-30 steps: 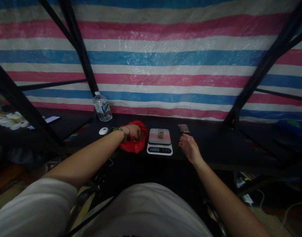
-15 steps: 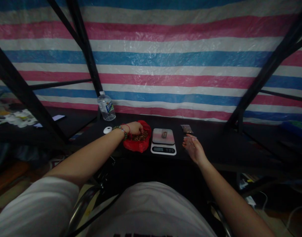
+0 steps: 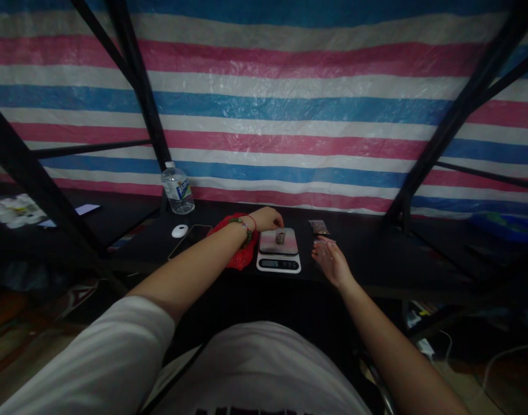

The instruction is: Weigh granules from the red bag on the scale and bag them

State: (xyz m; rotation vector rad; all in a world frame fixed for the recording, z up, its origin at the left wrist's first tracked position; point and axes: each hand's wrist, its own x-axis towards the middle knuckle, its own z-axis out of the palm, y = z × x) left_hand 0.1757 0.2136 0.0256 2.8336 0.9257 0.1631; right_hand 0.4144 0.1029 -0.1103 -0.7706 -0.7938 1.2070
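Note:
My left hand (image 3: 266, 219), fingers pinched together and pointing down, is over the back of a white kitchen scale (image 3: 269, 246). Just below its fingertips, a small patterned cup (image 3: 281, 237) stands on the scale's plate. What the pinch holds is too small to make out. Under my left forearm lies a red plastic bag (image 3: 240, 259), its contents now hidden by the arm. Right of the scale, my right hand (image 3: 334, 270) is turned palm up and holds a small clear plastic bag (image 3: 325, 249). A filled small clear packet (image 3: 319, 227) lies just beyond those fingers.
On the black table (image 3: 376, 248), a clear bottle (image 3: 178, 189) stands at the back left. A white rounded case (image 3: 180, 231) and a phone (image 3: 190, 239) lie nearer. Black metal posts (image 3: 145, 92) rise at both sides before a striped sheet. A blue tray (image 3: 504, 226) sits far right.
My left hand has left the red bag and moved right to the cup on the scale. The phone has come into sight. My right hand still holds the clear bag.

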